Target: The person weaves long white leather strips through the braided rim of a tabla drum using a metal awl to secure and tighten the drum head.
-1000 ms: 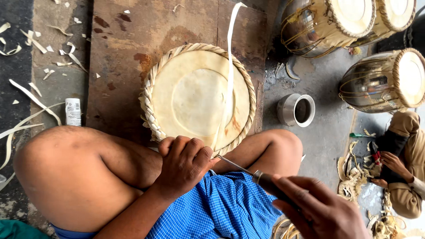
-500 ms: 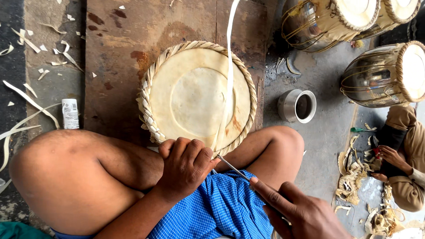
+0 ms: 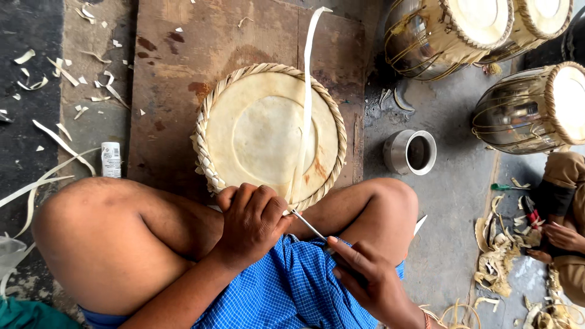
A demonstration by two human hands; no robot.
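Note:
A round drum head of pale hide with a braided rim (image 3: 268, 131) lies on a brown wooden board (image 3: 177, 67) in front of my crossed legs. A long pale hide strip (image 3: 306, 103) runs across it from the far edge toward me. My left hand (image 3: 253, 222) is closed around the near end of that strip at the rim's near edge. My right hand (image 3: 368, 280) grips a thin metal tool (image 3: 308, 224) whose tip reaches the strip beside my left hand.
A small steel cup (image 3: 411, 152) stands right of the board. Three metal-bodied drums (image 3: 518, 116) stand at the upper right. Another person's hands (image 3: 563, 234) work at the right edge among hide scraps (image 3: 496, 256). A small white bottle (image 3: 111, 159) and shavings lie on the left.
My right hand has moved down and left toward my lap, keeping the tool's tip at the strip. The view has shifted slightly; my left hand stays on the strip.

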